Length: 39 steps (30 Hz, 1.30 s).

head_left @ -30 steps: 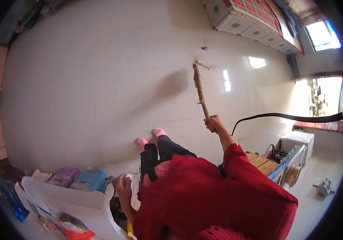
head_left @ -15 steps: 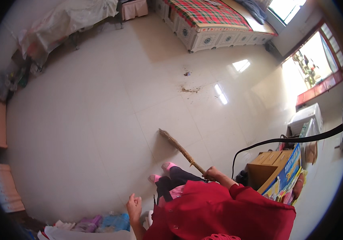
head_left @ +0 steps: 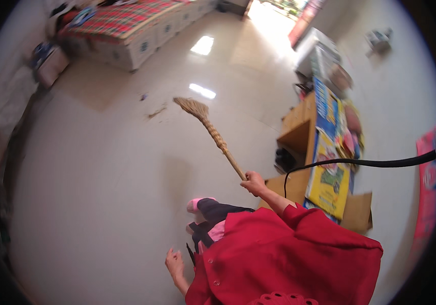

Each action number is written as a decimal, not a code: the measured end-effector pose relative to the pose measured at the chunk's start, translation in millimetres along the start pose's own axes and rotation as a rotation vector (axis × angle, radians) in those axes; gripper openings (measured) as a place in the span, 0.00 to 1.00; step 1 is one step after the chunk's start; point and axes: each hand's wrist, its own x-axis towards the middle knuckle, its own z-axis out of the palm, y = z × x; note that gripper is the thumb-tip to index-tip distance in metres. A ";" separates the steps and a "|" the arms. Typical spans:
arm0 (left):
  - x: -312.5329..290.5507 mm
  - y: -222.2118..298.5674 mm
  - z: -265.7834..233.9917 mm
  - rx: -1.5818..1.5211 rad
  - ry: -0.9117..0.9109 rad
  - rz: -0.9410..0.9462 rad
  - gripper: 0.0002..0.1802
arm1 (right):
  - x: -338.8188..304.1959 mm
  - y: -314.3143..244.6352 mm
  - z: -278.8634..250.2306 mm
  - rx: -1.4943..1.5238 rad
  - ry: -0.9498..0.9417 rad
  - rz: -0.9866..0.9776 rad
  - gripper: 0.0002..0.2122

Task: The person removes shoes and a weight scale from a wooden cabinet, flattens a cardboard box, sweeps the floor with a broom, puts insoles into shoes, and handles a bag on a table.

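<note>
My right hand (head_left: pixel 253 183) is wrapped round the handle of a straw broom (head_left: pixel 218 138). The broom slants away to the far left, its fanned head held out near a small line of swept dirt (head_left: pixel 157 111). A dark scrap (head_left: pixel 143 96) lies just beyond that line. My left hand (head_left: pixel 174 263) hangs low beside my body with nothing in it, its fingers loosely bent and apart. Whether the broom's tip touches the floor is hard to tell.
At the far left stands a bed (head_left: pixel 121 20) with a checked cover. A wooden cabinet (head_left: pixel 299 122) and a yellow carton (head_left: pixel 327 178) line the right side. A black cable (head_left: pixel 365 162) crosses there. Bright light enters through a doorway (head_left: pixel 274 20) at the back.
My view has turned to the right, so the bed and dirt now appear further left. The broom has swung forward and up, bringing its head near the dirt.
</note>
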 end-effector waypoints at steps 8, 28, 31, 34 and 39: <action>56.3 -62.1 -54.2 0.253 -0.002 0.110 0.22 | -79.1 81.7 -72.9 -0.144 0.546 -0.038 0.14; -22.0 27.6 52.6 0.218 -0.135 0.124 0.23 | -122.2 294.2 -182.6 -0.143 0.906 0.352 0.14; -40.2 19.4 49.8 0.228 -0.099 0.096 0.23 | -105.1 307.8 -172.6 -0.128 0.809 0.401 0.15; -69.0 10.0 44.5 0.270 -0.025 0.078 0.22 | -98.9 328.0 -156.1 -0.167 0.727 0.445 0.15; -83.2 23.7 44.6 0.221 0.001 -0.014 0.25 | -82.9 349.8 -142.0 -0.679 0.692 0.487 0.23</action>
